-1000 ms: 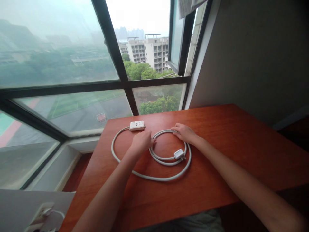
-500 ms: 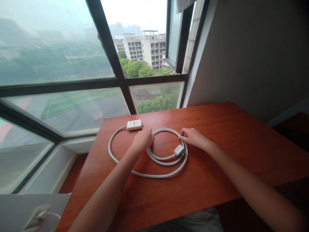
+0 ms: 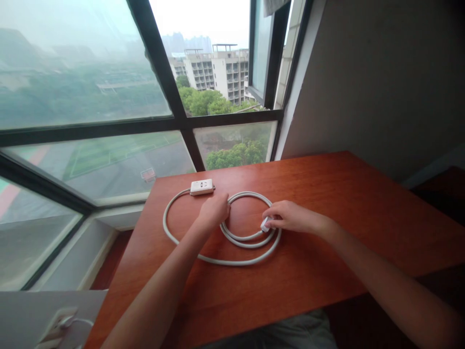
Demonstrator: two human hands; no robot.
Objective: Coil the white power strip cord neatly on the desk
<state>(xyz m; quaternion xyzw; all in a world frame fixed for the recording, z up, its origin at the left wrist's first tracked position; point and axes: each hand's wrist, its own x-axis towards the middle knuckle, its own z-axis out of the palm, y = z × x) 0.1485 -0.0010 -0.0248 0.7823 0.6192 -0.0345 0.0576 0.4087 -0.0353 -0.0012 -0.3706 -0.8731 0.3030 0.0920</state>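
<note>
A white extension cord [image 3: 232, 263] lies on the wooden table, partly wound into loops. My left hand [image 3: 215, 209] is closed on the left side of the coil; its fingertips are mostly hidden behind the hand. At the coil's right side, my right hand [image 3: 285, 215] pinches the white plug [image 3: 266, 224] between thumb and fingers, and part of the plug is covered. The white socket block [image 3: 202, 187] rests flat beyond my left hand, joined to the outer loop of the cord.
The reddish-brown table [image 3: 327, 194] reaches to the window frame [image 3: 232, 120]. One window pane [image 3: 262, 53] stands ajar. A grey wall [image 3: 381, 82] rises at the right. At lower left, a wall socket [image 3: 58, 325] has a plug in it.
My right hand has moved from the coil's upper right edge down to the plug and closed on it. My left hand stays at the coil's left side.
</note>
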